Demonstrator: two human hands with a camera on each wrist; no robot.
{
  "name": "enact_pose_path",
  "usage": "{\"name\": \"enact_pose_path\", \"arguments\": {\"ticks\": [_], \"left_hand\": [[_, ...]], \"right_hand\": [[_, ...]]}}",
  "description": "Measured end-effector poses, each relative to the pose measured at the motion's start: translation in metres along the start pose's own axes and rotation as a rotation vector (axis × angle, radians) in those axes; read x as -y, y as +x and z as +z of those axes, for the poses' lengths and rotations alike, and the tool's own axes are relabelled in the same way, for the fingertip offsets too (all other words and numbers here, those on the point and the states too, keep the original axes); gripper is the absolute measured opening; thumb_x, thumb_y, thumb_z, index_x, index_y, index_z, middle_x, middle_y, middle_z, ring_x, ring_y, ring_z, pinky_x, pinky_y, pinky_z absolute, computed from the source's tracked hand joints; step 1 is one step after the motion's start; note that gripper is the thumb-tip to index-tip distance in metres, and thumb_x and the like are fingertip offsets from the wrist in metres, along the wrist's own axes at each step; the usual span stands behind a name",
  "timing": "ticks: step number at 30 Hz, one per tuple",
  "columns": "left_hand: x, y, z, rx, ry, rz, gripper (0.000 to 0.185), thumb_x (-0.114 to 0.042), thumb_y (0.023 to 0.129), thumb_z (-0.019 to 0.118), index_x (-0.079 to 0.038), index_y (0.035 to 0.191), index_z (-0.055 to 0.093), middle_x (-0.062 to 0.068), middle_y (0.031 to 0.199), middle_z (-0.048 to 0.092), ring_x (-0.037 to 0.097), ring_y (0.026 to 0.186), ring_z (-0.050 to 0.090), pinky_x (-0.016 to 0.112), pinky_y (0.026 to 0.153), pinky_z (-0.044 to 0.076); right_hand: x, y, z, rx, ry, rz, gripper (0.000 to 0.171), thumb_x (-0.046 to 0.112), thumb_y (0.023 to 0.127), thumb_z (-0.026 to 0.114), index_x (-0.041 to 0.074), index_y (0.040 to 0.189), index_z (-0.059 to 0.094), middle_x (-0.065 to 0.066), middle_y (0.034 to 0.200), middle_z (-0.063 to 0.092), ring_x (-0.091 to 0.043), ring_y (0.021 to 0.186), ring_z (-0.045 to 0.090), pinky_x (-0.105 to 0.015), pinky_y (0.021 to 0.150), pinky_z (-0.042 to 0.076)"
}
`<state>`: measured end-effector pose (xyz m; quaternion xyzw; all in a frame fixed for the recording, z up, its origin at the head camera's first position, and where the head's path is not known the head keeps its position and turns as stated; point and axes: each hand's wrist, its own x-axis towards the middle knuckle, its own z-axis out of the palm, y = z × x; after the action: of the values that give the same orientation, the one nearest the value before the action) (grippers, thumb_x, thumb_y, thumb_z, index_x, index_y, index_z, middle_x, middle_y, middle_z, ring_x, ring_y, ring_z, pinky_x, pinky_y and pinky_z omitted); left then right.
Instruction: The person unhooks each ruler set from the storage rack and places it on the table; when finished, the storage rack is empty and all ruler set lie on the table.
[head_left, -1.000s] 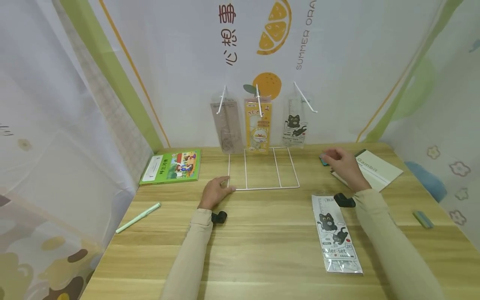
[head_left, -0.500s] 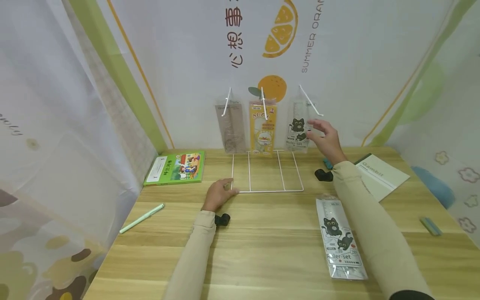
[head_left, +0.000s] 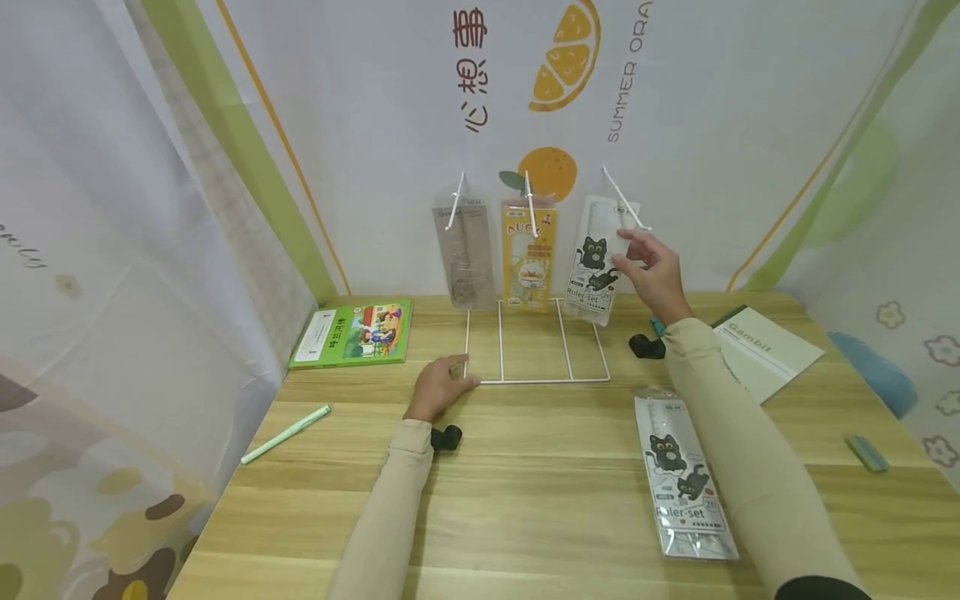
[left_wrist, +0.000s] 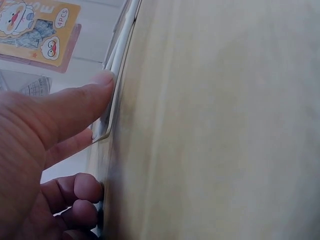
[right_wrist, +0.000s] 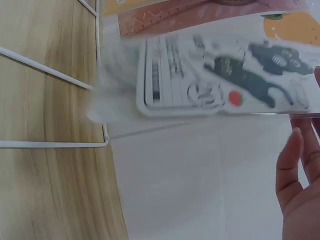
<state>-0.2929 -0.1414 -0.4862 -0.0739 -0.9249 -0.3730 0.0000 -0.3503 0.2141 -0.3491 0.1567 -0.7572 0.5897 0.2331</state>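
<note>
At the front left corner of the white wire rack (head_left: 536,382), my left hand (head_left: 437,388) pinches the wire. In the left wrist view, the thumb (left_wrist: 82,102) lies on it. My right hand (head_left: 654,271) pinches the right edge of a ruler set (head_left: 592,258) with black cats, which hangs tilted from the rack's right hook (head_left: 626,198). The right wrist view shows this packet blurred. A yellow duck packet (head_left: 530,250) hangs on the middle hook, and a brownish ruler packet (head_left: 465,258) on the left one.
Another cat ruler set (head_left: 682,475) lies in front of the right forearm. A green book (head_left: 352,333) and a pale green pen (head_left: 285,435) lie at left. At right are a notebook (head_left: 765,350), a small blue-green object (head_left: 657,327) and a small green-blue block (head_left: 866,452).
My right hand has moved from beside the notebook up to the hanging cat ruler set, which has swung forward and tilted. The left hand has stayed on the rack's corner.
</note>
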Motion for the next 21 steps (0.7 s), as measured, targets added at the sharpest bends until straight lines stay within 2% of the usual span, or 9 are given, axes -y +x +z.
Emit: {"name": "enact_pose_path", "arguments": {"ticks": [5, 8, 15, 18, 21], "left_hand": [[-0.004, 0.000, -0.002, -0.002, -0.002, -0.003, 0.053, -0.030, 0.091, 0.075, -0.006, 0.137, 0.062, 0.020, 0.143, 0.057, 0.042, 0.135, 0.050, 0.054, 0.113, 0.039], [-0.004, 0.000, -0.002, -0.006, -0.006, -0.003, 0.053, -0.030, 0.091, 0.075, -0.005, 0.136, 0.062, 0.020, 0.143, 0.057, 0.042, 0.135, 0.049, 0.054, 0.114, 0.038], [0.000, -0.003, 0.001, -0.012, -0.013, -0.004, 0.053, -0.029, 0.091, 0.076, -0.004, 0.136, 0.062, 0.020, 0.142, 0.058, 0.041, 0.135, 0.050, 0.053, 0.114, 0.039], [0.000, -0.004, 0.001, -0.018, -0.009, 0.004, 0.053, -0.029, 0.091, 0.076, -0.004, 0.135, 0.063, 0.020, 0.142, 0.058, 0.042, 0.134, 0.050, 0.053, 0.113, 0.039], [-0.001, -0.003, 0.001, -0.022, -0.009, 0.012, 0.053, -0.029, 0.091, 0.076, -0.004, 0.135, 0.063, 0.021, 0.141, 0.058, 0.042, 0.134, 0.051, 0.054, 0.113, 0.040]], "right_hand": [[0.003, -0.004, -0.004, -0.018, 0.042, -0.031, 0.037, -0.007, 0.089, 0.068, -0.013, 0.124, 0.060, -0.004, 0.085, 0.071, -0.005, 0.073, 0.066, -0.013, 0.065, 0.053], [0.008, -0.011, -0.006, -0.023, 0.027, -0.045, 0.035, -0.006, 0.089, 0.069, -0.013, 0.122, 0.061, -0.003, 0.081, 0.069, -0.004, 0.069, 0.063, -0.013, 0.063, 0.052], [0.019, -0.040, -0.016, -0.009, -0.055, -0.055, 0.034, -0.004, 0.090, 0.070, -0.011, 0.123, 0.062, -0.007, 0.079, 0.061, -0.002, 0.056, 0.052, -0.014, 0.052, 0.042], [0.022, -0.051, -0.022, -0.010, -0.063, -0.067, 0.034, -0.006, 0.090, 0.070, -0.011, 0.123, 0.062, -0.006, 0.077, 0.058, -0.002, 0.054, 0.046, -0.014, 0.052, 0.041], [0.024, -0.060, -0.028, -0.002, -0.059, -0.076, 0.034, -0.006, 0.090, 0.069, -0.011, 0.124, 0.062, -0.006, 0.077, 0.057, -0.002, 0.054, 0.047, -0.014, 0.052, 0.041]]}}
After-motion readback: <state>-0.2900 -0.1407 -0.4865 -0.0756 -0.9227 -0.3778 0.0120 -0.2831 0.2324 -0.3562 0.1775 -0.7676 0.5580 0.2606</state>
